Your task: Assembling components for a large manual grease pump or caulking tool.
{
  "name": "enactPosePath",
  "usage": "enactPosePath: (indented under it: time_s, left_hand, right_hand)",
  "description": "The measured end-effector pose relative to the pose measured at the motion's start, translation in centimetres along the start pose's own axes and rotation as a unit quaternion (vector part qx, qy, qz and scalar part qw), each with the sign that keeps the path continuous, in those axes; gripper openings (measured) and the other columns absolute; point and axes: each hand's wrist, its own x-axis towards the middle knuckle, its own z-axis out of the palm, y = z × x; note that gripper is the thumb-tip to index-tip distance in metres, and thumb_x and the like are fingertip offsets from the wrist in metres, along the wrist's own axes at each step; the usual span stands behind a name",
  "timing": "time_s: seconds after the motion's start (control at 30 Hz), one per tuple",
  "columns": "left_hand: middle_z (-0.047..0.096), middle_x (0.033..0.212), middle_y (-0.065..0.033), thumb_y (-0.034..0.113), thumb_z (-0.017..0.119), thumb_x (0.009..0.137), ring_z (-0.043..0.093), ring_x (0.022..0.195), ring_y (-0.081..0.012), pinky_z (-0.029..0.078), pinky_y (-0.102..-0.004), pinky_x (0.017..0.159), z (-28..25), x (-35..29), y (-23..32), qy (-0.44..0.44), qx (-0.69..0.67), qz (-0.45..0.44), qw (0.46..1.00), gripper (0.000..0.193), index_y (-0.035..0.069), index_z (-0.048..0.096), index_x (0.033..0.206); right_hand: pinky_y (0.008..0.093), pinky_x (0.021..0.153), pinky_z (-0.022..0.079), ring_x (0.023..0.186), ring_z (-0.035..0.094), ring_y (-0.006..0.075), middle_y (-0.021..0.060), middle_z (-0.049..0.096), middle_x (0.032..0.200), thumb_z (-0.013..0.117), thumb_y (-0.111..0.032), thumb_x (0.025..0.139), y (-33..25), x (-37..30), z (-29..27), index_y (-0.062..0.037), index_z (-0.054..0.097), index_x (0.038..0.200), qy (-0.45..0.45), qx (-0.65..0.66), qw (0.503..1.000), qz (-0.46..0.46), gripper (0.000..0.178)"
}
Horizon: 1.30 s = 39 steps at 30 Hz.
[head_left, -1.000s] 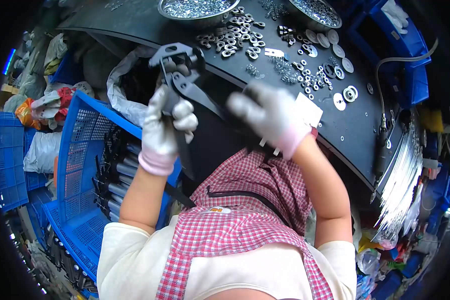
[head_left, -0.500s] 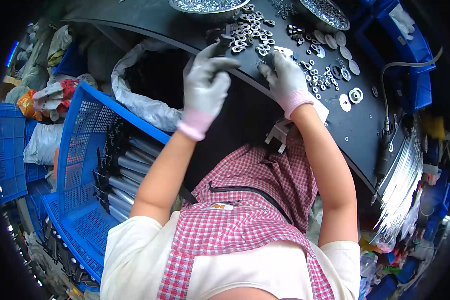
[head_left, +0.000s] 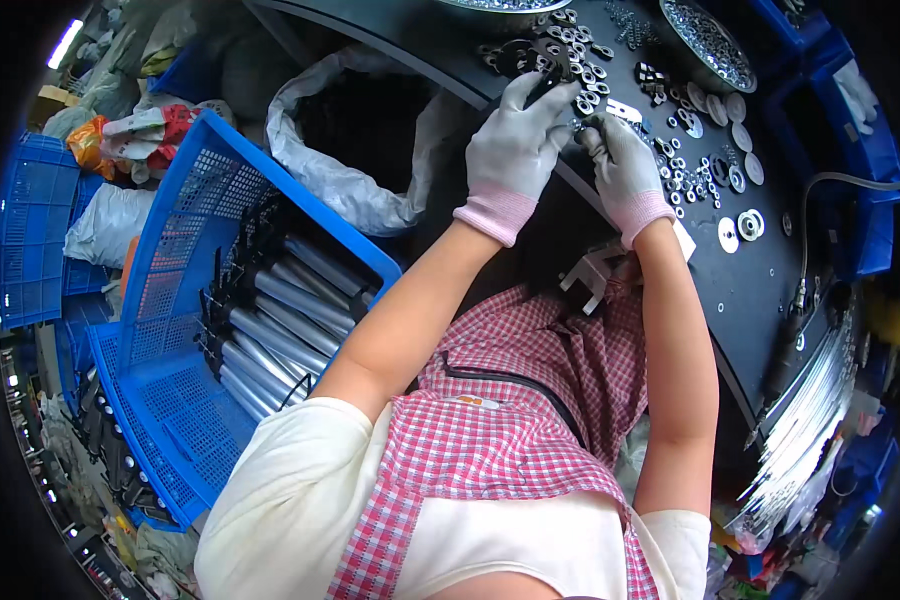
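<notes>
My left hand, in a white glove with a pink cuff, reaches over the table's near edge. Its fingers are bent around a small black part, whose lower side they hide. Close to its right, my right hand, gloved the same way, has thumb and fingers pressed together. Something small and dark shows at those fingertips, too covered to name. Just beyond both hands lie several metal ring-ended pieces. A flat, light metal plate rests behind the right fingers.
Metal bowls of small parts stand at the back. Round discs and small rings dot the black table. A blue crate of metal tubes and an open white sack sit left; thin rods lie right.
The view has swung, so the table's contents sit further right. My left hand has moved right, toward my right hand, with the black part in it. My right hand's fingers stay closed.
</notes>
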Motion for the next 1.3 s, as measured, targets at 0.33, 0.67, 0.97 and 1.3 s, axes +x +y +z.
enactPosePath:
  time_s: [0.33,0.67,0.97,1.3]
  left_hand:
    - [0.061,0.118,-0.0036,0.012,0.073,0.073,0.068,0.080,-0.0243,0.054,-0.0327,0.067,1.8,-0.1,0.4,0.052,0.032,-0.033,0.998,0.015,0.017,0.068,0.087]
    - [0.060,0.120,0.0014,0.015,0.072,0.075,0.067,0.083,-0.0240,0.055,-0.0358,0.067,2.2,0.4,1.3,0.012,0.153,-0.040,0.987,0.015,0.016,0.067,0.090]
    - [0.055,0.127,0.0018,0.019,0.074,0.073,0.065,0.089,-0.0224,0.054,-0.0354,0.073,1.6,0.2,1.2,-0.045,0.148,-0.047,0.987,0.027,0.027,0.070,0.098]
    - [0.056,0.128,0.0027,0.020,0.076,0.071,0.065,0.090,-0.0213,0.054,-0.0354,0.075,1.6,0.1,0.8,-0.055,0.102,-0.046,0.992,0.016,0.020,0.072,0.086]
  right_hand:
    - [0.0490,0.078,0.047,0.090,0.061,0.0410,0.0201,0.064,0.095,0.052,-0.030,0.094,-0.2,0.5,0.1,-0.0023,0.057,0.094,0.036,-0.059,0.997,0.042,0.029]
    - [0.0408,0.080,0.048,0.094,0.062,0.0281,0.0100,0.064,0.099,0.071,-0.028,0.077,-0.8,0.2,-1.1,-0.0105,0.066,0.088,0.057,-0.230,0.970,0.050,0.022]
    - [0.0427,0.082,0.047,0.096,0.061,0.0298,0.0102,0.064,0.099,0.065,-0.031,0.083,0.5,0.2,-1.0,-0.0132,0.071,0.093,0.084,-0.191,0.977,0.035,0.021]
    - [0.0425,0.084,0.047,0.097,0.060,0.0307,0.0097,0.064,0.101,0.071,-0.030,0.077,0.6,0.3,-1.1,-0.0141,0.071,0.090,0.072,-0.152,0.986,0.016,0.020]
